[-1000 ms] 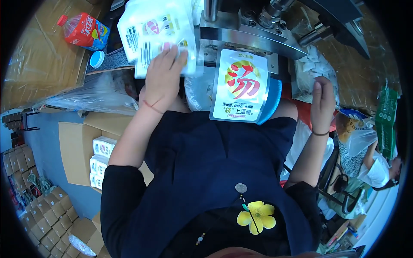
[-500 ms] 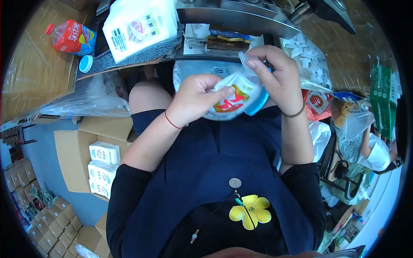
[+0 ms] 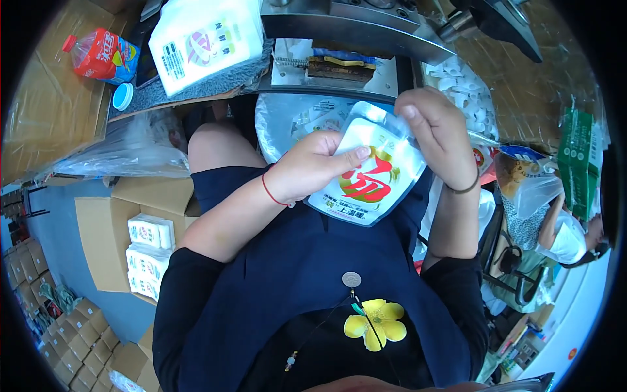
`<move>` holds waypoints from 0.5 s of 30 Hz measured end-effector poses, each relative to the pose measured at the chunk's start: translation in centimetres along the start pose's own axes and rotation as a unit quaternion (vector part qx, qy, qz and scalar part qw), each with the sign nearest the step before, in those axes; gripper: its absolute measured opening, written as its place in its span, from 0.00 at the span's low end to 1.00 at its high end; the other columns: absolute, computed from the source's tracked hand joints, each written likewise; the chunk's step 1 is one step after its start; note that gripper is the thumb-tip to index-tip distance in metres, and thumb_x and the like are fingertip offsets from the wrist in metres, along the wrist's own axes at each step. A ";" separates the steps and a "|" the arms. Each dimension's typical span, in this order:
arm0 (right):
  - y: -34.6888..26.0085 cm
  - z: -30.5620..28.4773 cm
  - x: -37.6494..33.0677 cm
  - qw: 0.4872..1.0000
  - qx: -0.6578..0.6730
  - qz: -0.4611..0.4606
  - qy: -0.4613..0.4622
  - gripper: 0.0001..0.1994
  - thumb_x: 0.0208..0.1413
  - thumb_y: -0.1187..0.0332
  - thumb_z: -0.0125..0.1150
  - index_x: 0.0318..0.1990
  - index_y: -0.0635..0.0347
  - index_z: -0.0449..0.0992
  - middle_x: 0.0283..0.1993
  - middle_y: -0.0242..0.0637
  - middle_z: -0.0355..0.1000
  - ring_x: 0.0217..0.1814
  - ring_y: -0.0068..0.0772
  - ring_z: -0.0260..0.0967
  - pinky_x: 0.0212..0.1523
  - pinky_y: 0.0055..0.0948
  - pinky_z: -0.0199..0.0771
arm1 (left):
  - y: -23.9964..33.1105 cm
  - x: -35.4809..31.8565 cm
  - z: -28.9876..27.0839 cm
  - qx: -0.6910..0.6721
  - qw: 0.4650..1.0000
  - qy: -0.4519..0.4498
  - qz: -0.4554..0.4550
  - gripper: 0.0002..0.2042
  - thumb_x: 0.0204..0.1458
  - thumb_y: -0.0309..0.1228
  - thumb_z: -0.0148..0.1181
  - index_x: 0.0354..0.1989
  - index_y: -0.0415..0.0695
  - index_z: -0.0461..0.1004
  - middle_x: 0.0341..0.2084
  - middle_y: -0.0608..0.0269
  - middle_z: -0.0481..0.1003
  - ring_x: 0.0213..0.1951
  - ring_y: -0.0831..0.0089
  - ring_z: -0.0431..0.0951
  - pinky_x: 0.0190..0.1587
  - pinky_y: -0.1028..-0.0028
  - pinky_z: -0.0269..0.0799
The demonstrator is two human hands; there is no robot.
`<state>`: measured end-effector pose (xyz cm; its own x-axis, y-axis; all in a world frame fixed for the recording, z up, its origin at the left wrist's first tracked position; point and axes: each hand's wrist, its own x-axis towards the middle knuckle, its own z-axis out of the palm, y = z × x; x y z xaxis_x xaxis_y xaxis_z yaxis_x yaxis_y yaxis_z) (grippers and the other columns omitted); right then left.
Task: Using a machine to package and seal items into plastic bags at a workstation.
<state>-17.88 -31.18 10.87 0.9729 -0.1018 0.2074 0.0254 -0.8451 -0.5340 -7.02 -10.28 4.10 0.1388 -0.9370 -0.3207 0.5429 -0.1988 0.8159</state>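
Observation:
I hold a white pouch (image 3: 375, 176) with red and green print and a blue edge over my lap, tilted, face up. My left hand (image 3: 313, 163) grips its left side, thumb across the front. Its upper right corner is pinched by my right hand (image 3: 437, 134). A red cord circles my left wrist and a dark band my right one. Beneath the pouch lies a clear bag with more pouches (image 3: 294, 121). Above it stands a metal sealing machine (image 3: 353, 29).
A stack of white pouches (image 3: 206, 39) lies on the grey mat at the upper left, beside a red bottle (image 3: 101, 55) and a blue cap (image 3: 122, 97). An open carton (image 3: 114, 242) with white packs stands on my left. Another person (image 3: 555, 228) sits at right.
My left hand left the stack at the upper left and came down to the pouch. Both hands took the pouch and lowered it toward my lap, tilting it.

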 end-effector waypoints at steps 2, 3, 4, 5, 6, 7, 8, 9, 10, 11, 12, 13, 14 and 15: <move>-0.1 -0.5 0.3 0.999 0.035 -0.007 -0.018 0.14 0.67 0.61 0.51 0.41 0.65 0.77 0.40 0.43 0.76 0.42 0.41 0.74 0.44 0.34 0.71 | 0.1 0.2 0.3 -0.024 1.000 -0.011 -0.017 0.18 0.63 0.39 0.59 0.50 0.35 0.77 0.42 0.59 0.81 0.43 0.76 0.81 0.49 0.74 0.76; -0.1 -0.6 0.5 0.997 0.068 -0.013 -0.035 0.14 0.67 0.61 0.51 0.41 0.65 0.77 0.41 0.44 0.76 0.43 0.43 0.74 0.45 0.36 0.72 | 0.2 0.3 0.3 -0.046 0.998 -0.024 -0.035 0.17 0.62 0.38 0.60 0.50 0.35 0.77 0.43 0.59 0.81 0.44 0.75 0.81 0.49 0.74 0.76; 0.7 -0.6 0.1 0.999 0.022 0.032 0.023 0.13 0.66 0.63 0.53 0.44 0.64 0.77 0.44 0.45 0.76 0.44 0.49 0.74 0.45 0.37 0.72 | -0.2 0.4 -0.1 -0.052 0.997 -0.037 -0.034 0.15 0.60 0.31 0.62 0.51 0.35 0.77 0.44 0.58 0.81 0.45 0.74 0.81 0.51 0.72 0.76; 2.0 -1.0 0.0 0.994 -0.064 0.057 0.069 0.12 0.65 0.64 0.54 0.47 0.63 0.76 0.44 0.46 0.76 0.45 0.51 0.74 0.46 0.37 0.73 | -0.6 0.6 -0.6 -0.050 0.998 -0.036 -0.034 0.15 0.60 0.31 0.62 0.51 0.35 0.77 0.44 0.58 0.81 0.45 0.74 0.81 0.51 0.72 0.76; 3.4 -1.5 0.1 0.980 -0.147 0.079 0.113 0.12 0.64 0.66 0.55 0.49 0.62 0.76 0.44 0.46 0.76 0.46 0.53 0.74 0.46 0.37 0.73 | -1.2 0.6 -1.4 -0.056 0.998 -0.023 -0.011 0.15 0.58 0.28 0.64 0.52 0.34 0.76 0.45 0.56 0.80 0.46 0.73 0.81 0.52 0.71 0.76; 4.6 -2.1 0.1 0.971 -0.172 0.145 0.078 0.13 0.59 0.70 0.59 0.52 0.58 0.76 0.47 0.45 0.73 0.47 0.56 0.73 0.46 0.37 0.74 | -1.4 0.5 -2.0 -0.062 0.998 -0.010 0.012 0.17 0.56 0.24 0.65 0.53 0.34 0.75 0.46 0.54 0.80 0.46 0.72 0.81 0.54 0.70 0.76; 5.6 -2.2 -0.4 0.971 -0.171 0.145 0.078 0.13 0.59 0.70 0.59 0.52 0.58 0.76 0.47 0.45 0.73 0.47 0.56 0.73 0.46 0.37 0.74 | -0.4 0.6 -2.3 -0.066 0.998 0.006 0.008 0.17 0.52 0.19 0.63 0.52 0.34 0.75 0.46 0.56 0.80 0.46 0.71 0.81 0.53 0.70 0.76; 6.7 -1.9 -0.9 0.960 -0.229 0.158 0.039 0.14 0.58 0.71 0.60 0.51 0.57 0.76 0.48 0.46 0.72 0.47 0.55 0.73 0.46 0.38 0.74 | 0.3 0.9 -2.9 -0.070 0.997 0.017 0.022 0.17 0.52 0.19 0.63 0.52 0.34 0.75 0.46 0.55 0.80 0.46 0.70 0.81 0.52 0.69 0.77; 7.9 -1.5 -1.4 0.943 -0.286 0.170 0.000 0.14 0.56 0.72 0.61 0.51 0.56 0.75 0.50 0.46 0.70 0.47 0.54 0.73 0.45 0.39 0.74 | 1.1 1.3 -3.5 -0.073 0.996 0.029 0.036 0.18 0.51 0.18 0.63 0.52 0.33 0.75 0.46 0.54 0.80 0.45 0.69 0.82 0.52 0.69 0.77; 9.6 -1.1 -1.6 0.959 -0.244 0.142 0.026 0.15 0.54 0.72 0.63 0.50 0.54 0.75 0.50 0.48 0.67 0.45 0.54 0.73 0.44 0.41 0.73 | 1.9 1.9 -3.8 -0.084 0.994 0.050 0.038 0.17 0.51 0.19 0.63 0.51 0.32 0.75 0.45 0.52 0.80 0.44 0.67 0.83 0.49 0.68 0.79; 10.4 -0.8 -1.8 0.960 -0.243 0.137 0.026 0.15 0.54 0.72 0.63 0.50 0.54 0.75 0.50 0.48 0.67 0.45 0.54 0.73 0.44 0.41 0.73 | 2.3 2.4 -4.5 -0.089 0.994 0.055 0.032 0.17 0.51 0.19 0.64 0.51 0.32 0.75 0.45 0.51 0.80 0.44 0.67 0.83 0.49 0.68 0.80; 11.1 -0.6 -1.8 0.963 -0.227 0.140 0.040 0.15 0.54 0.72 0.63 0.50 0.55 0.75 0.49 0.48 0.67 0.44 0.53 0.72 0.43 0.41 0.73 | 2.7 2.9 -5.2 -0.095 0.993 0.059 0.025 0.17 0.51 0.19 0.64 0.50 0.32 0.75 0.45 0.51 0.80 0.44 0.66 0.83 0.48 0.68 0.80; 11.6 -0.3 -1.8 0.966 -0.209 0.144 0.053 0.15 0.54 0.72 0.63 0.50 0.56 0.75 0.47 0.49 0.67 0.43 0.53 0.72 0.43 0.42 0.72 | 3.0 3.0 -5.6 -0.106 0.992 0.061 0.019 0.16 0.52 0.19 0.63 0.50 0.31 0.75 0.46 0.50 0.80 0.43 0.67 0.83 0.47 0.68 0.80; 12.1 0.1 -1.9 0.967 -0.207 0.141 0.054 0.15 0.54 0.72 0.63 0.50 0.56 0.75 0.47 0.49 0.67 0.43 0.53 0.72 0.43 0.42 0.72 | 3.0 3.0 -5.6 -0.104 0.992 0.064 0.020 0.16 0.52 0.19 0.63 0.50 0.31 0.75 0.46 0.50 0.80 0.43 0.67 0.83 0.47 0.68 0.80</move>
<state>-19.43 -41.17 3.93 0.8975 -0.3945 0.1972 -0.3537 -0.9109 -0.2127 -0.37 -12.05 2.86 0.2606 -0.8962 -0.3590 0.6925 -0.0856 0.7164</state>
